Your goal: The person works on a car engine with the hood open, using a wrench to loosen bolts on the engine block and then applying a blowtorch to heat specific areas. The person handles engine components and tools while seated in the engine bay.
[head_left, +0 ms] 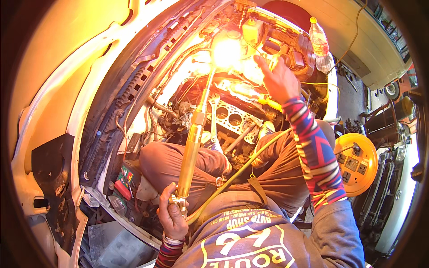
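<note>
My left hand (175, 215) is closed round the valve end of a long brass gas torch (191, 154), which points up and away. A very bright flame (226, 52) glares at its tip, inside the engine bay. A yellow-green hose (241, 172) runs from near the valve across my lap. Close to the right of the flame is my right hand (281, 80), its fingers bent and partly washed out; what they hold is unclear. Below lies an engine block (234, 119) with round cylinder bores. A spanner (213, 118) rests at the block's left side. A lit lamp with a yellow handle (270, 103) lies beyond it.
I sit in the engine bay, knees apart around the block. A clear plastic bottle (318, 42) stands on the right edge beside a cable. An orange round socket reel (356, 164) sits at right. A red and green box (125, 181) lies left of my knee, near the body panel.
</note>
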Available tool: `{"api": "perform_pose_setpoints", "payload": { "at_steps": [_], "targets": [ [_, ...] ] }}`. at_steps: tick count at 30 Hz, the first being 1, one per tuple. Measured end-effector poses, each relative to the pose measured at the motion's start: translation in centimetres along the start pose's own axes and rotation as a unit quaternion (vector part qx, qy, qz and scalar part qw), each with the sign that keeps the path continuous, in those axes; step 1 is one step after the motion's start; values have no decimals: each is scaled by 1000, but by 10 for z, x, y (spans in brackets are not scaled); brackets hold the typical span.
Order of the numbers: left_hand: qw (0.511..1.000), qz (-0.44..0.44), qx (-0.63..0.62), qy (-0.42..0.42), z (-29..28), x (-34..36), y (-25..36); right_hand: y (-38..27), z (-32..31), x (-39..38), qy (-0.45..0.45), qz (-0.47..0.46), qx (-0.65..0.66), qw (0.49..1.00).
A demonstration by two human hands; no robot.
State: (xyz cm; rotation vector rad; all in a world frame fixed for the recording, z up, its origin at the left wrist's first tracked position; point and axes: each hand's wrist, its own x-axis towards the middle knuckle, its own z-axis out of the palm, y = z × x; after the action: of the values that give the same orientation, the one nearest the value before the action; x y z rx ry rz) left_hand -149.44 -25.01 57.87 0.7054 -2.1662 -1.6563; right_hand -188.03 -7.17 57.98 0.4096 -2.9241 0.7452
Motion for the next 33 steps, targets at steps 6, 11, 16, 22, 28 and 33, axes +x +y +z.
{"api": "perform_pose_setpoints", "payload": {
  "at_steps": [6,11,16,22,28,33],
  "targets": [
    [1000,18,-18,-17,-4,14,-1,-59,34,-92,-389,-135,415,811],
    [998,-59,-20,-23,-9,16,1,-107,57,-144,-434,-89,677,588],
    [994,-101,-14,-33,-13,19,-5,-118,65,-155,-422,-65,724,542],
    [995,-92,-25,-13,-11,16,-10,-123,71,-158,-399,-69,739,538],
    [997,-71,-6,12,-10,12,-14,-125,66,-158,-429,-48,728,533],
    [997,-73,-9,3,-11,12,-15,-120,67,-159,-428,-53,719,545]
  ]
}}
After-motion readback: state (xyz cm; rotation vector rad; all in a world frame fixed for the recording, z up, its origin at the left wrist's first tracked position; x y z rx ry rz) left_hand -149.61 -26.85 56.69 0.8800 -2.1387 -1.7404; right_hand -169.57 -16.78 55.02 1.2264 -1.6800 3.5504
